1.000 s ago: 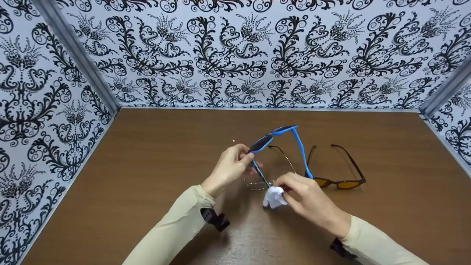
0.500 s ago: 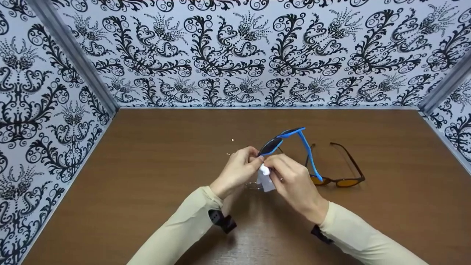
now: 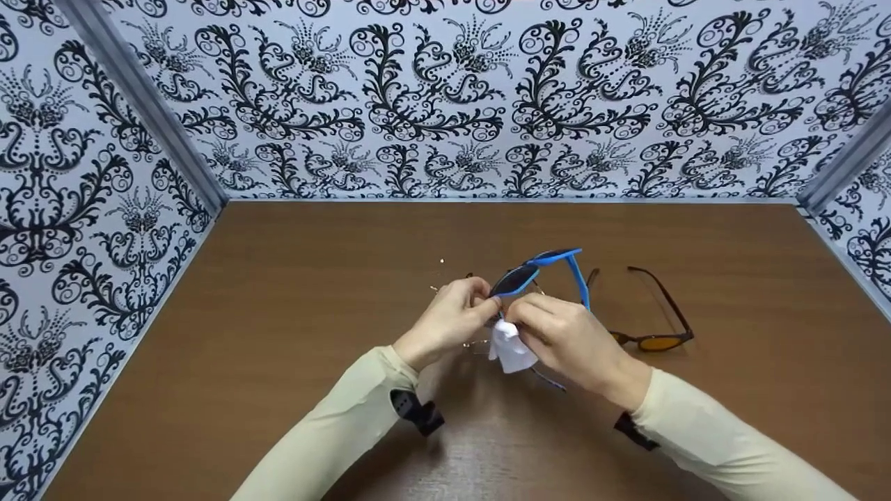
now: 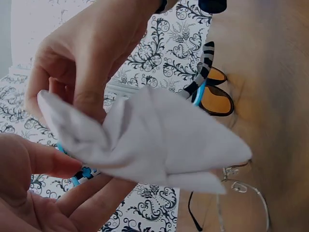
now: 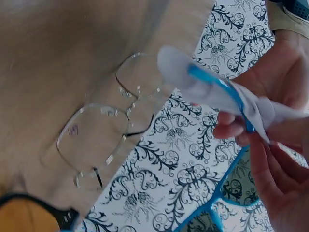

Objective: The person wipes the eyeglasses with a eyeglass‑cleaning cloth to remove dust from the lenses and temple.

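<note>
Blue-framed sunglasses (image 3: pixel 516 280) with dark lenses are up off the table, the left hand (image 3: pixel 451 316) gripping them by the corner where a temple joins the frame. The right hand (image 3: pixel 572 337) pinches a white cloth (image 3: pixel 512 350) around that same temple, close to the left fingertips; the temple's tip sticks out below the cloth. In the right wrist view the cloth (image 5: pixel 183 77) wraps the blue temple (image 5: pixel 219 83). The left wrist view shows the cloth (image 4: pixel 159 135) hanging from the right fingers, hiding most of the temple.
Glasses with orange lenses (image 3: pixel 660 343) lie on the brown table (image 3: pixel 313 292), right of the hands. Thin wire-framed glasses (image 5: pixel 87 105) lie beneath the hands, partly hidden in the head view. Patterned walls (image 3: pixel 445 104) stand behind and at both sides.
The right hand and cloth first moved up the temple to the left hand, then slightly back down and right. The sunglasses have shifted right and tilted, the far temple now partly behind the right hand.
</note>
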Demonstrator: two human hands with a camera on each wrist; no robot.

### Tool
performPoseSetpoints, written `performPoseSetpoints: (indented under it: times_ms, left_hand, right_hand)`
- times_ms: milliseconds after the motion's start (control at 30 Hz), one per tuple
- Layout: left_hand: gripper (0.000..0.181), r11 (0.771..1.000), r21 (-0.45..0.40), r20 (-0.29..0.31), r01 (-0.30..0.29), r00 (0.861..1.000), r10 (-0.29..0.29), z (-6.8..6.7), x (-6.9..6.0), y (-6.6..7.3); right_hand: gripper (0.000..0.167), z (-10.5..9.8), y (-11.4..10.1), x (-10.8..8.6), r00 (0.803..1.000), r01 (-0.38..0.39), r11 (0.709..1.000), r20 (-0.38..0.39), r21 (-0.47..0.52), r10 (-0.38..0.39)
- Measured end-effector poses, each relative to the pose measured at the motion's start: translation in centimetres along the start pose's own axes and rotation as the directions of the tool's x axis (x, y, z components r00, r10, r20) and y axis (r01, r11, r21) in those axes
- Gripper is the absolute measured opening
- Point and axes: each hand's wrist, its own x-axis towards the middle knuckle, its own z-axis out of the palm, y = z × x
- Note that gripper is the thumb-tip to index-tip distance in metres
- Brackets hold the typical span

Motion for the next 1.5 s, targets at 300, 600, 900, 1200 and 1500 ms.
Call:
performPoseSetpoints:
  times_ms: [300, 600, 900, 1200, 1500]
  left_hand:
    - [0.009, 0.984, -0.177, 0.053, -0.006, 0.998, 0.015, -1.1, -0.3, 0.6]
    - [0.008, 0.977, -0.212, 0.074, -0.010, 0.997, 0.027, -1.7, -0.6, 0.8]
    - [0.007, 0.976, -0.220, 0.098, 0.012, 0.995, 0.010, -0.9, -0.6, 1.0]
    - [0.008, 0.999, -0.026, 0.106, -0.026, 0.994, 0.029, 0.0, -0.9, 1.5]
    - [0.007, 0.999, -0.045, 0.116, -0.013, 0.993, 0.019, -0.2, -0.7, 1.6]
  right_hand:
    - [0.019, -2.4, 0.0, -1.0, 0.981, 0.114, 0.993, 0.158, 0.015, -0.115]
    - [0.019, -3.7, -0.1, -1.5, 0.950, 0.184, 0.983, 0.260, -0.011, -0.175]
    - [0.025, -2.3, -0.9, -0.1, 0.969, 0.192, 0.970, 0.184, -0.149, -0.163]
    - [0.023, -1.4, -1.6, 1.2, 0.992, 0.112, 0.967, -0.028, -0.228, -0.121]
    - [0.029, -1.8, -1.3, 1.4, 0.990, 0.139, 0.971, 0.001, -0.193, -0.141]
